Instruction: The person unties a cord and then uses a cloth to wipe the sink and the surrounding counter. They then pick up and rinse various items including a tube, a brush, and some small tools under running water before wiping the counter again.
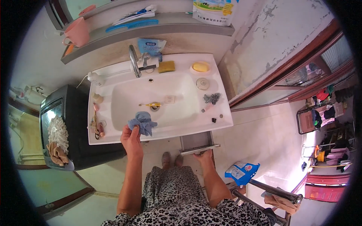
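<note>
My left hand (132,140) pinches a crumpled blue-grey cloth (143,122) above the front rim of the white sink (158,133). Below the sink a shallow drawer (197,141) is pulled out, its inside looking bare. My right hand (203,154) grips the drawer's metal front edge from the near side; part of the fingers is hidden beneath it. In the basin, a yellow toothbrush-like item (151,104) lies across the drain, beside a small pale square block (170,99). The chrome faucet (134,62) rises at the back.
Along the sink top are a yellow sponge (166,66), a soap dish (200,68), a round metal lid (202,83) and a steel scourer (212,98). A dark washing machine (81,124) stands left. A shelf (169,27) runs above; a blue packet (242,172) sits by a metal rack at right.
</note>
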A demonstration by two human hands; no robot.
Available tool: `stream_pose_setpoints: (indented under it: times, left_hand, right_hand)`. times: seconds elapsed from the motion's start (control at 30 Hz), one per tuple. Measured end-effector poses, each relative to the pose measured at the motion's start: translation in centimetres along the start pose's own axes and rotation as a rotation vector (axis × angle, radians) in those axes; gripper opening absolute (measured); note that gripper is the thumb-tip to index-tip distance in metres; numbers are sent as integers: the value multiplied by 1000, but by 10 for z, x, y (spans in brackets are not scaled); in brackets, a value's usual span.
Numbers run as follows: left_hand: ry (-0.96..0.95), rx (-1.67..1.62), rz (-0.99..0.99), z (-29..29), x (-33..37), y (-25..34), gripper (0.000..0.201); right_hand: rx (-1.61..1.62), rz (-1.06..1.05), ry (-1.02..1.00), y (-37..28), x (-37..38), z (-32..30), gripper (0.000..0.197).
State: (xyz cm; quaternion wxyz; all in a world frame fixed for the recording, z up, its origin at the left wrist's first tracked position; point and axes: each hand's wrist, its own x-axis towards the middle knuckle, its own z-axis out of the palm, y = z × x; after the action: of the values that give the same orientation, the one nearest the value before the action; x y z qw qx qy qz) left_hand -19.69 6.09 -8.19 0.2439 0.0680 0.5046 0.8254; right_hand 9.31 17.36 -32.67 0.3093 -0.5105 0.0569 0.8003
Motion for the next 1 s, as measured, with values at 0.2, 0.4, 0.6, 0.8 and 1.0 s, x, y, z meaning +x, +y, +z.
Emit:
stream_pose_setpoints:
  times: [0.2,0.4,0.6,0.8,1.0]
  left_hand:
    - [2,-12,-5,10,-7,7,15]
    - [88,38,64,10,-12,25,6]
    - [134,59,179,5,-16,40,6]
    - [198,79,241,-5,-16,48,18]
    - [222,55,253,-15,-16,51,17]
  right_hand:
    - [-76,84,-9,-23,8,32,68]
    - [-66,30,-65,-15,-41,97,78]
    - [-79,39,-102,-33,-15,90,66]
    - [71,-42,-324,-46,14,107,54]
    - [10,-19,-366,-55,10,99,40]
